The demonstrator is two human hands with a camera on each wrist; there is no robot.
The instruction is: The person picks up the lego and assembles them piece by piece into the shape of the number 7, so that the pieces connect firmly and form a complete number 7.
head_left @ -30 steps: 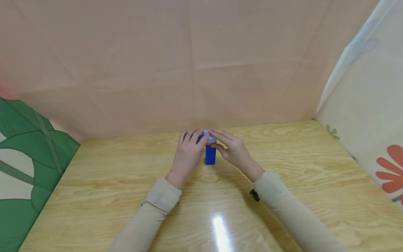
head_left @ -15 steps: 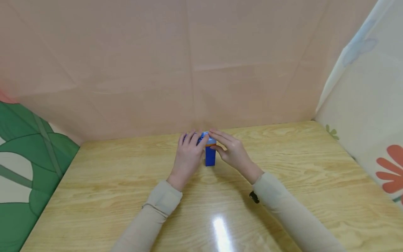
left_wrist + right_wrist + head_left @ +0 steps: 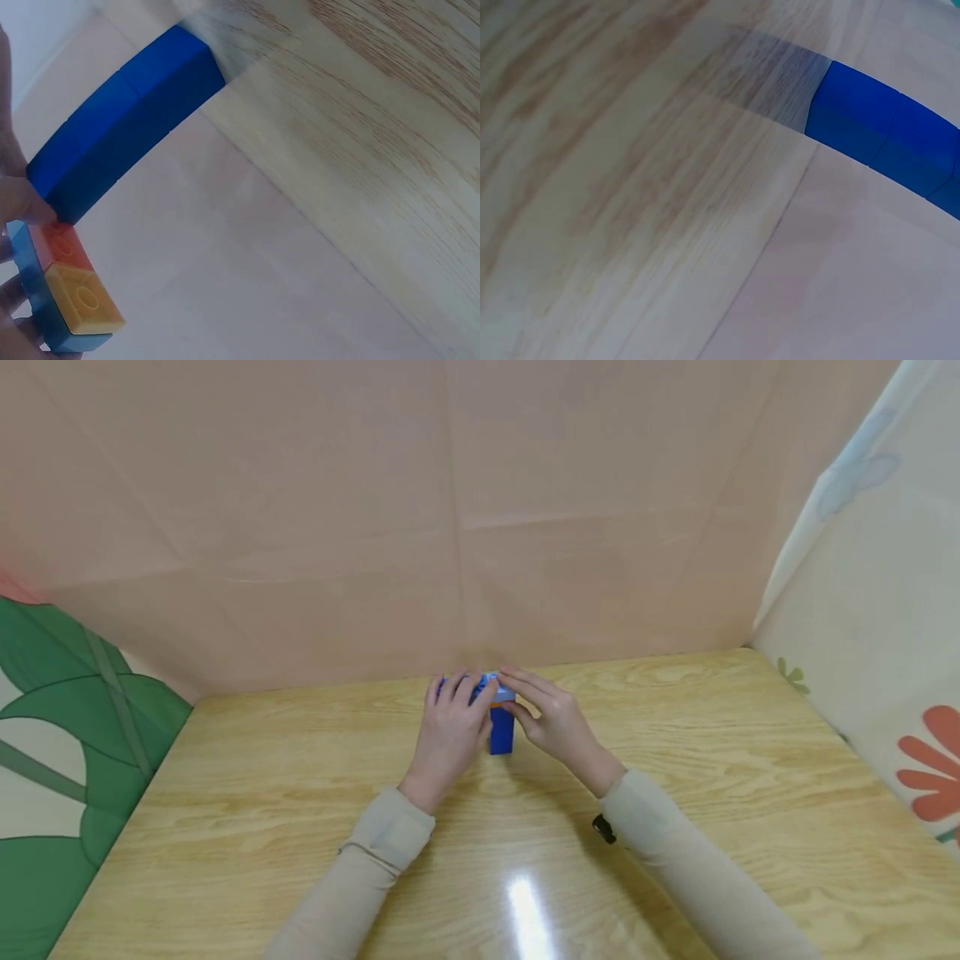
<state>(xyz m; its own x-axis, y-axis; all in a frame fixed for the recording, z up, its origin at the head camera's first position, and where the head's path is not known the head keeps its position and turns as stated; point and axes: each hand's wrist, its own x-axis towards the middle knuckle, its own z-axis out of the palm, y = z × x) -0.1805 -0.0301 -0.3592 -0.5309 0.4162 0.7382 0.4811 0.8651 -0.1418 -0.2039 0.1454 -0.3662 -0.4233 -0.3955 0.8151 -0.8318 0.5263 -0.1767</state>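
A tower of stacked dark blue toy bricks (image 3: 501, 732) stands upright on the table. Across its top lies a light blue brick (image 3: 505, 693), which sticks out to the left. Under this overhang the left wrist view shows an orange brick (image 3: 66, 246) and a yellow brick (image 3: 84, 300). My left hand (image 3: 450, 727) grips the overhanging part, fingers curled over it and thumb near the tower's top. From the right, my right hand (image 3: 562, 722) pinches the top end, fingers above and thumb lower at the side. The right wrist view shows only the tower's lower bricks (image 3: 885, 127).
The wooden table (image 3: 300, 777) reaches back to a pinkish cloth backdrop (image 3: 337, 568) close behind the tower. Printed cloth panels stand at the left (image 3: 45, 777) and right (image 3: 885, 610) sides.
Both hands stay at the top of the tower with almost no movement. The view shifts very slightly.
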